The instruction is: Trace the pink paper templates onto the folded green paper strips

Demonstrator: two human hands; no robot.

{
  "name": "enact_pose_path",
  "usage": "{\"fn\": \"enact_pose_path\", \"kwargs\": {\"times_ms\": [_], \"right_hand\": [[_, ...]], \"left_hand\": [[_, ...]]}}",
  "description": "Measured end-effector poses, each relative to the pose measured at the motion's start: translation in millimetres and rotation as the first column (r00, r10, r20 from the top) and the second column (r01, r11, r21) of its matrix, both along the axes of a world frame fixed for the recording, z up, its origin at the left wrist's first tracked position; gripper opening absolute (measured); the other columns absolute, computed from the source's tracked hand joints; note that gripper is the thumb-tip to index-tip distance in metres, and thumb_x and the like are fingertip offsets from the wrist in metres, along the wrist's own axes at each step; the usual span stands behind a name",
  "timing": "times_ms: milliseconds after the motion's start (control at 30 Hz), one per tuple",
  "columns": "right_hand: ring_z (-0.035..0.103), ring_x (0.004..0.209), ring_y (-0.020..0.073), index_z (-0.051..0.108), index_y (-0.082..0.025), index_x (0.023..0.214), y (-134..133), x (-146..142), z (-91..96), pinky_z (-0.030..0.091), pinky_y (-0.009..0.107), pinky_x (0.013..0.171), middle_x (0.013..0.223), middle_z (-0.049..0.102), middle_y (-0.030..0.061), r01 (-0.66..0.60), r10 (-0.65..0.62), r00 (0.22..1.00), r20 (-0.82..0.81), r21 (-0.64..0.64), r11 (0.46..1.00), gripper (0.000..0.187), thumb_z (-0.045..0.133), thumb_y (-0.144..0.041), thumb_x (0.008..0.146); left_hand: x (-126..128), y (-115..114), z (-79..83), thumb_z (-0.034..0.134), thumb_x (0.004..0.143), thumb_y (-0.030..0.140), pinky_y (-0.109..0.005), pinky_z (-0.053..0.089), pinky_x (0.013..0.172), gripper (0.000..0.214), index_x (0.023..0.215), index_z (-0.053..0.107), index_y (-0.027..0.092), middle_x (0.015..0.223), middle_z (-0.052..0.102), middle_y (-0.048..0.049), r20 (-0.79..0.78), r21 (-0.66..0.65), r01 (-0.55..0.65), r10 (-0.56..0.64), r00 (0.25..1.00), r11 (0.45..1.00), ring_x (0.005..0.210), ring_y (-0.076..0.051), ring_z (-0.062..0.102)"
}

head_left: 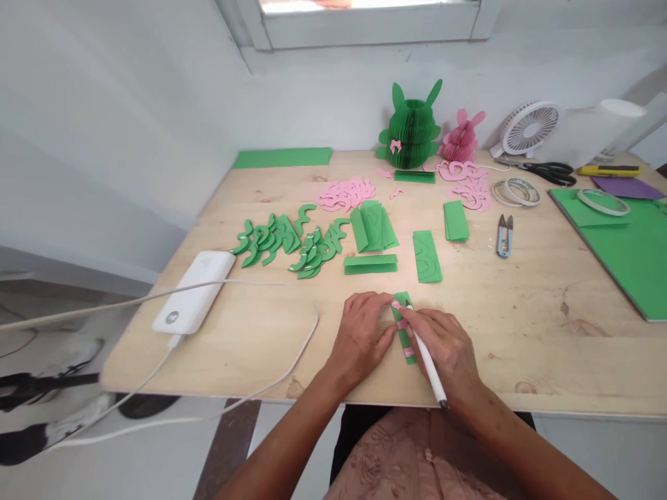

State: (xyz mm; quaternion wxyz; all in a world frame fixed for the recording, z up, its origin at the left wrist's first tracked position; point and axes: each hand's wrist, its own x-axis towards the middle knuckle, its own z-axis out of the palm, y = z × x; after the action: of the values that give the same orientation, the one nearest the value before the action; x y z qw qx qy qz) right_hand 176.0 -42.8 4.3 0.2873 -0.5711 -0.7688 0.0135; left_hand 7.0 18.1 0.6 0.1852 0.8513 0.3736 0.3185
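My left hand [362,332] presses its fingers down on a folded green paper strip [405,342] near the table's front edge, with a pink cutout template lying on the strip. My right hand [442,347] grips a white pen [428,361], its tip touching the top of the strip at the pink template. Both hands touch over the strip, which is partly hidden beneath them.
On the wooden table [521,305] lie folded green papers [372,228], green cutouts [284,243], pink cutouts [347,193], thread snips [504,235], tape rolls [515,192], scissors [547,171], a white power bank [195,292] with cable, green sheets [630,250], paper rabbits [411,128] and a fan [529,128].
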Motion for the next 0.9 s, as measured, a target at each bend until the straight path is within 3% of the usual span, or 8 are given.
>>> {"fn": "enact_pose_path", "kwargs": {"times_ms": [233,900], "right_hand": [[0.064,0.093,0.0213,0.059,-0.014,0.127,-0.1,0.0,-1.0,0.047,0.034,0.079,0.097,0.074,0.0089,0.000,0.000,1.000,-0.001,-0.010,1.000,0.034,0.048,-0.017,0.095],[0.064,0.094,0.0211,0.057,-0.016,0.129,-0.3,-1.9,0.7,0.046,0.034,0.076,0.097,0.074,0.0078,0.010,-0.010,1.000,0.005,-0.013,1.000,0.035,0.046,-0.014,0.095]], "left_hand": [[-1.9,0.1,-3.6,0.057,0.085,0.015,-0.041,0.045,0.095,0.037,0.119,0.045,0.021,0.113,0.059,-0.0079,0.064,-0.038,-0.037,0.039,0.997,0.999,0.108,-0.024,0.055],[-1.8,0.6,-4.8,0.055,0.085,0.014,-0.042,0.046,0.095,0.036,0.119,0.047,0.020,0.113,0.060,-0.0084,0.058,-0.051,-0.051,0.054,0.997,0.997,0.107,-0.024,0.055]]}}
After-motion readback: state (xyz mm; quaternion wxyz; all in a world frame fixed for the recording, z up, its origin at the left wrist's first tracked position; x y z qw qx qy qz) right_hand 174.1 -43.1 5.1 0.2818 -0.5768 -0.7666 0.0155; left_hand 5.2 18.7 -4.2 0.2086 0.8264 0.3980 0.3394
